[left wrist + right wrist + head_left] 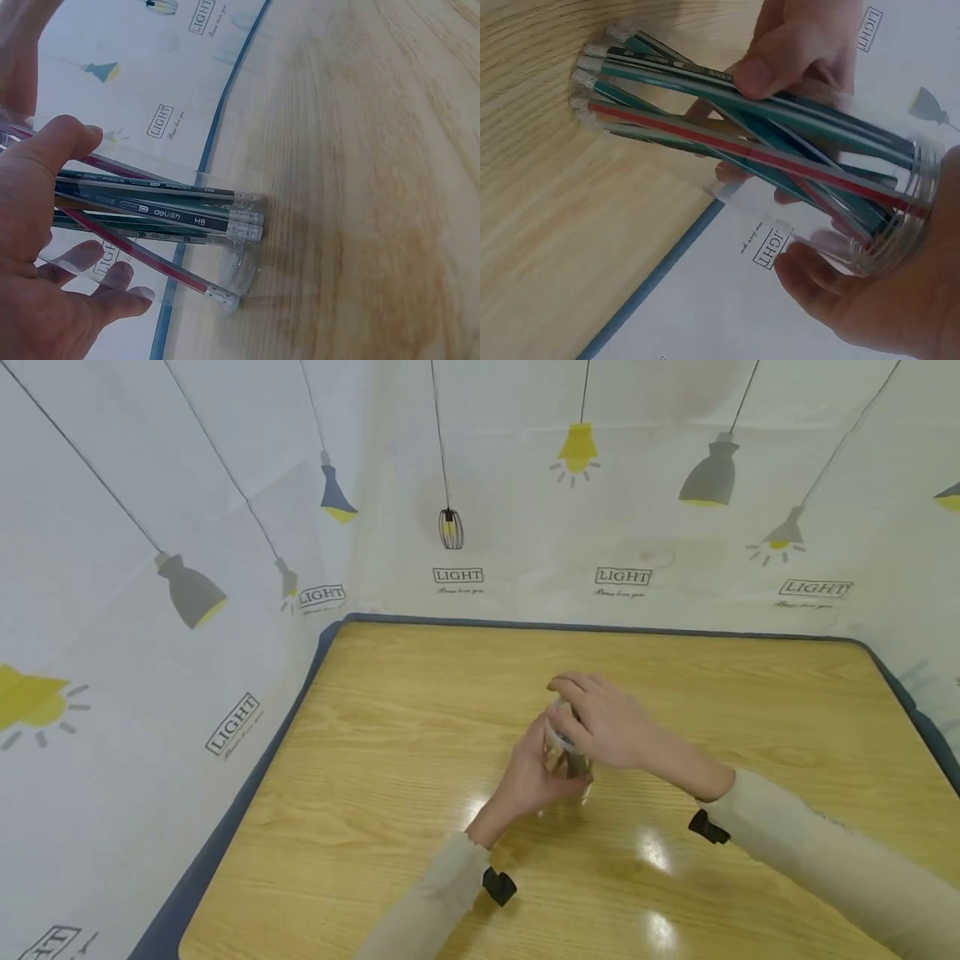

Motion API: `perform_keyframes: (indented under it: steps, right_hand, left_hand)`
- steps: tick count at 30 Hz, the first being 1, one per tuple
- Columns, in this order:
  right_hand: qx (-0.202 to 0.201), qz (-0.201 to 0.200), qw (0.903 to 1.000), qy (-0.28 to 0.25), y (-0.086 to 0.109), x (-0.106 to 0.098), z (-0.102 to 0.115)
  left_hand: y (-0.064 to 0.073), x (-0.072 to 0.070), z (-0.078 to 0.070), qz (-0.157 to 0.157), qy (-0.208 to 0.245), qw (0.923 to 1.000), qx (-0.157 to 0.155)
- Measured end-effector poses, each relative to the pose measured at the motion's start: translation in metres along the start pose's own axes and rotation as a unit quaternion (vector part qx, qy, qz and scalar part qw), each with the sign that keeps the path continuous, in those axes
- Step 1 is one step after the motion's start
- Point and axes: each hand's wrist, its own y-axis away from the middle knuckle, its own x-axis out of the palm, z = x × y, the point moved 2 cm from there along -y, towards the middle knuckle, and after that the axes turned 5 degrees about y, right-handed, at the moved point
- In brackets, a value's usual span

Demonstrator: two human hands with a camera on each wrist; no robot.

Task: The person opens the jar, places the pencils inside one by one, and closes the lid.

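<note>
A clear, see-through jar [576, 765] full of pencils stands near the middle of the table, between both hands. My left hand [531, 778] grips it round the side, thumb and fingers on opposite faces in the left wrist view. Inside lie several dark green pencils [169, 212] and red-striped pencils [157, 262], their metal-capped ends at the jar's base. Over the top is my right hand [617, 724], its fingers and thumb curled round the ringed rim [924, 180]. The palm hides part of the jar's mouth.
The wood-grain table [397, 710] has a dark blue edge [600, 628]. Behind and to the left hangs a pale wall covering [517, 527] printed with lamps and the word LIGHT. Black bands [499, 886] sit at both sleeve cuffs.
</note>
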Motion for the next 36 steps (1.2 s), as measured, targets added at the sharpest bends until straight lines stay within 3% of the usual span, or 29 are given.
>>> perform_keyframes:
  steps: [5,8,12,15,17,19,21,24,25,28,32,36]
  right_hand:
    - [0.012,0.005,0.9999,-0.007,0.001,0.001,0.003]
    - [0.051,-0.037,0.9979,-0.015,0.003,0.003,0.008]
    - [0.106,-0.112,0.9875,-0.033,0.002,0.006,0.012]
    - [0.096,-0.13,0.985,-0.061,0.0,0.009,0.011]
    - [0.07,-0.11,0.9871,-0.094,0.002,0.009,0.007]
    - [0.049,-0.054,0.9862,-0.149,0.008,0.007,0.003]
    - [0.033,0.021,0.9787,-0.201,0.015,0.001,-0.002]
    - [0.023,0.122,0.9635,-0.237,0.023,-0.01,-0.01]
    - [0.014,0.142,0.9628,-0.23,0.024,-0.015,-0.012]
    - [-0.006,0.148,0.9763,-0.158,0.022,-0.024,-0.015]
    - [0.017,0.087,0.9953,-0.04,0.018,-0.027,-0.007]
    - [0.062,0.027,0.9954,0.067,0.017,-0.015,0.001]
  left_hand:
    - [0.0,0.002,-0.003,-0.006,-0.003,1.0,0.007]
    - [-0.001,0.004,-0.006,-0.016,-0.008,0.9998,0.011]
    - [-0.005,0.004,-0.008,-0.036,-0.009,0.9993,0.005]
    - [-0.004,0.003,-0.005,-0.045,-0.009,0.9989,-0.007]
    - [-0.002,0.003,-0.003,-0.042,-0.008,0.999,-0.011]
    - [0.0,0.004,0.0,-0.036,-0.003,0.9993,-0.012]
    - [0.001,0.005,0.001,-0.028,0.0,0.9995,-0.013]
    - [0.002,0.007,0.002,-0.024,0.015,0.9994,-0.019]
    - [0.002,0.007,0.002,-0.023,0.015,0.9995,-0.018]
    - [0.001,0.007,0.0,-0.025,0.009,0.9995,-0.015]
    - [0.0,0.007,-0.003,-0.028,0.003,0.9995,-0.015]
    - [-0.001,0.007,-0.006,-0.031,-0.004,0.9993,-0.023]
